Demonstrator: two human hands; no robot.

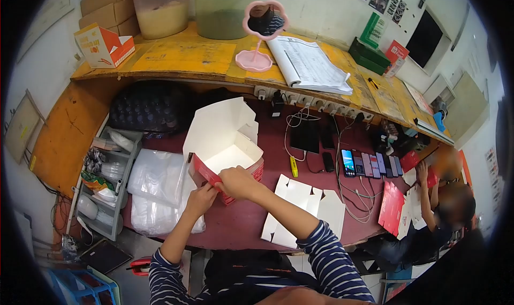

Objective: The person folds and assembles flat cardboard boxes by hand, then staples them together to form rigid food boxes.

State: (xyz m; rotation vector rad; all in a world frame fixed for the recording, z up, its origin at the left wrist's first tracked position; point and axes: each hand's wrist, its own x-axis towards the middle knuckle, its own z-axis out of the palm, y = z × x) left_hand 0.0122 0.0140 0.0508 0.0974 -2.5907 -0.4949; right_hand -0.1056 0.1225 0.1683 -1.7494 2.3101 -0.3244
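A cardboard box, white inside and red outside, stands on the dark red table with its big lid raised at the back. My right hand is closed over the near red wall of the box, fingers wrapped on its edge. Just left and below, my left hand pinches the same red side close to the near corner; its fingertips are partly hidden. A stack of clear plastic bags lies left of the box. To the right rests a flat, unfolded white box blank.
Several phones lie in a row on the right, among white cables. A yellow highlighter is near the middle. Left stands a grey organizer. A pink mirror stands on the shelf. Another person handles red cardboard at far right.
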